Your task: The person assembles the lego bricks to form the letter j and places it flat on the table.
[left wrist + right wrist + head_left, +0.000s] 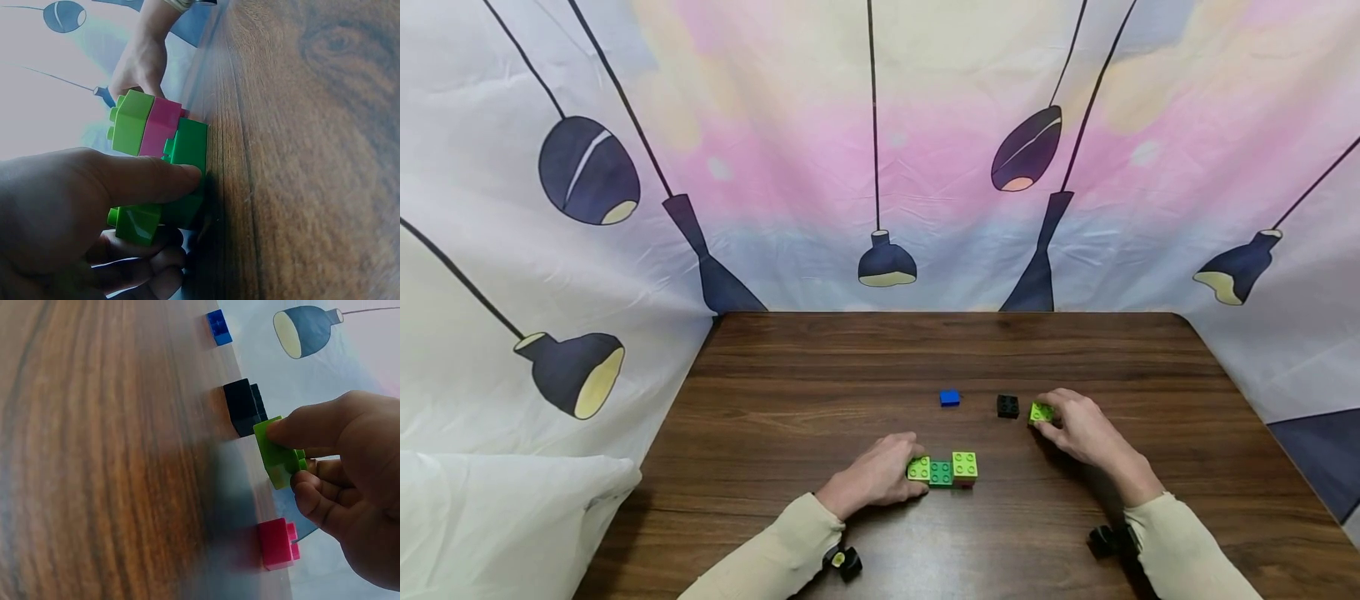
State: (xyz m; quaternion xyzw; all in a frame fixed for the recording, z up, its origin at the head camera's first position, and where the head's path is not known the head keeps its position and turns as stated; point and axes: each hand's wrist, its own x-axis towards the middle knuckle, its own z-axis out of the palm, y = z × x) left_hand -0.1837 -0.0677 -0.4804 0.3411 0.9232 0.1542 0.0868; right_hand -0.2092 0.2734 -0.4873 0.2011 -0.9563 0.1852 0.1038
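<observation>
"What's the left hand (880,472) doing?"

"It's holding one end of a row of stuck-together toy blocks (940,473). The middle is green, both ends have bumpy lime tops, and there's pink under the lime top farther from that hand."

"And the right hand (1084,429)?"

"It's pinching a shiny lime block (1041,412) with round bumps."

"What else is on the tabletop (820,358)?"

"A black block (1007,406) just left of the right hand, a small blue block (950,398) farther left, and a pink block (277,545) near that hand."
</observation>
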